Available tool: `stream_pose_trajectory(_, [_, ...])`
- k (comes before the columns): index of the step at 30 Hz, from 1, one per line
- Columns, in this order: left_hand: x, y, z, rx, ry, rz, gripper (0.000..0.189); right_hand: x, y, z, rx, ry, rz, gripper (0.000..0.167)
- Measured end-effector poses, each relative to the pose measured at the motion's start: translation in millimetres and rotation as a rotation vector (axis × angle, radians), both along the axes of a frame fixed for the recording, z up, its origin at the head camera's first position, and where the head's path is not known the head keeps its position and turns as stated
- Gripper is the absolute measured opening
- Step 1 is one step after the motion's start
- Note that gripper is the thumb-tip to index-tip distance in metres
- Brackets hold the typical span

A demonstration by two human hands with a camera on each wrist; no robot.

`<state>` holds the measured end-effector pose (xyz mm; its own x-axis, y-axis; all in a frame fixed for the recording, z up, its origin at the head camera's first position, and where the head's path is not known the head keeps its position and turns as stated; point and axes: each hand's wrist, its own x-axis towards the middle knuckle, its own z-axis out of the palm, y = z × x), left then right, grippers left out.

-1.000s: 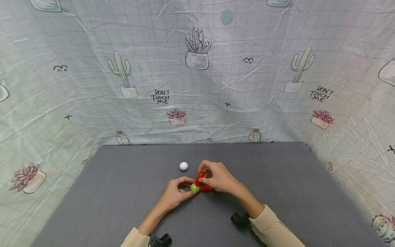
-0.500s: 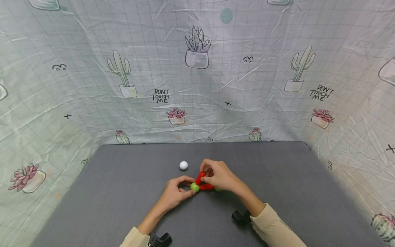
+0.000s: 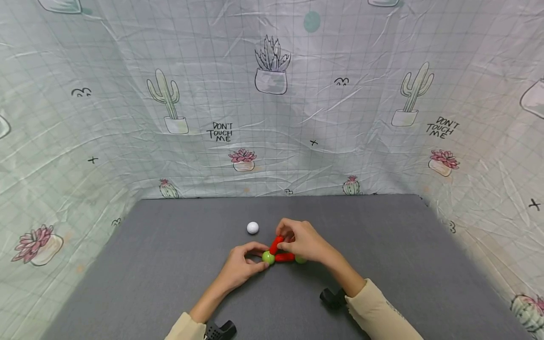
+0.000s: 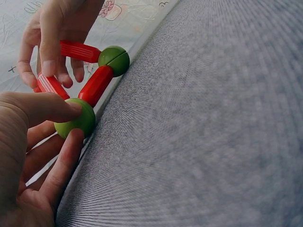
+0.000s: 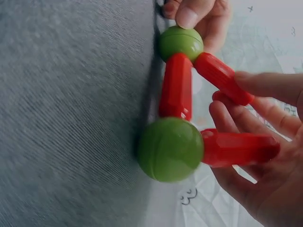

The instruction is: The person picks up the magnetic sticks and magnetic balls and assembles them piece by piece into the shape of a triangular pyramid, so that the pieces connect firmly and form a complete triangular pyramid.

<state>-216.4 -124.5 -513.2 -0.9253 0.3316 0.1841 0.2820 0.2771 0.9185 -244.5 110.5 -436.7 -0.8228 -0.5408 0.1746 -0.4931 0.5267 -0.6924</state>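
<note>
My left hand point(image 3: 239, 269) pinches a green ball point(image 4: 78, 124) between thumb and fingers, low over the grey table. From that ball slants a red rod point(image 5: 220, 75), and my right hand point(image 3: 303, 243) pinches its upper part. A second red rod point(image 5: 176, 90) runs along the table from the same ball to another green ball point(image 5: 169, 151). On this other ball sits a third red rod point(image 5: 239, 149), which sticks up beneath my right palm; in the head view that hand hides it. The pieces look like a ball-and-rod building toy.
A white ball point(image 3: 252, 228) lies on the grey table point(image 3: 178, 245) beyond my hands. Black wrist devices point(image 3: 333, 300) hang under both sleeves. A wrinkled curtain point(image 3: 272, 118) printed with cacti closes off the back and sides.
My right hand has shifted slightly to the right, and the red rod in it leans more that way. More of the far green ball shows below it. The left hand stays put.
</note>
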Motion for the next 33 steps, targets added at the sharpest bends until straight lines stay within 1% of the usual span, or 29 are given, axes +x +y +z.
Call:
stream_pose_trajectory(4, [-0.6, -0.1, -0.8, -0.007, 0.003, 0.01, 0.033, -2.6, 10.9, 9.3, -0.048, -0.014, 0.017, 0.019])
stream_pose_trajectory(7, [-0.7, -0.1, -0.9, -0.009, -0.002, 0.017, 0.033, -5.3, 21.1, 16.7, -0.101, -0.022, -0.017, 0.017])
stream_pose_trajectory(10, [-0.7, 0.0, -1.4, -0.021, 0.003, 0.022, 0.033, -8.0, 30.3, 22.2, -0.13, -0.017, -0.062, 0.015])
stream_pose_trajectory(13, [-0.8, 0.0, -2.0, -0.025, 0.0, 0.023, 0.033, -10.5, 36.8, 25.9, -0.137, -0.013, -0.09, 0.012])
stream_pose_trajectory(18, [-0.5, 0.0, -1.6, -0.026, 0.004, 0.023, 0.033, -15.3, 40.6, 29.4, -0.149, -0.011, -0.11, 0.01])
stream_pose_trajectory(20, [-0.4, -0.5, -1.1, -0.026, 0.007, 0.025, 0.032, -18.7, 39.5, 30.0, -0.145, -0.005, -0.117, 0.01])
stream_pose_trajectory(23, [-0.4, -1.1, -0.3, -0.025, 0.005, 0.028, 0.032, -27.0, 35.4, 30.6, -0.111, 0.005, -0.118, 0.01])
stream_pose_trajectory(25, [-0.5, -1.7, 0.1, -0.026, 0.006, 0.027, 0.032, -34.5, 31.7, 31.0, -0.081, 0.008, -0.106, 0.01])
stream_pose_trajectory(28, [-0.5, -2.3, 0.7, -0.026, 0.006, 0.022, 0.032, -48.7, 25.6, 31.3, -0.043, -0.014, -0.066, 0.012])
stream_pose_trajectory(33, [0.0, -1.8, 0.7, -0.026, 0.001, 0.008, 0.031, -71.9, 16.1, 27.0, 0.012, -0.113, 0.073, 0.023])
